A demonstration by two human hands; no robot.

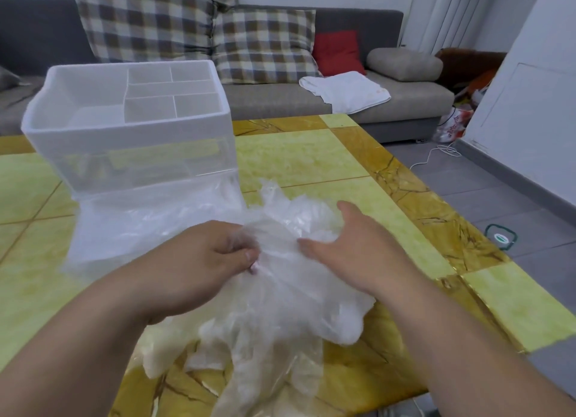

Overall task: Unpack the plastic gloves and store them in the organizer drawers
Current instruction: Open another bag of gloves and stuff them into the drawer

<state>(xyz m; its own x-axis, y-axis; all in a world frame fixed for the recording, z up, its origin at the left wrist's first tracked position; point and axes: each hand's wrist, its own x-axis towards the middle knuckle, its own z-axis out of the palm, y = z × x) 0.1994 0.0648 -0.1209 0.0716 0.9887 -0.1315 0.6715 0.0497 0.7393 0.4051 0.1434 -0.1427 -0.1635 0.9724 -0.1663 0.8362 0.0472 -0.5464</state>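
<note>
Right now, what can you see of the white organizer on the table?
The organizer is a white translucent plastic box standing upright on the table, far left. Its open top has one large compartment on the left and five smaller ones on the right. Below are clear drawer fronts; the lowest drawer seems pulled out. Crumpled clear plastic lies at its lower front. Neither the left hand nor the right hand touches it.

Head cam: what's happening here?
A person is handling a loose pile of clear plastic gloves on the yellow table. The left hand pinches a bunch of them, and the right hand lies open against the pile. The white organizer stands behind, its top compartments showing nothing inside.
</note>
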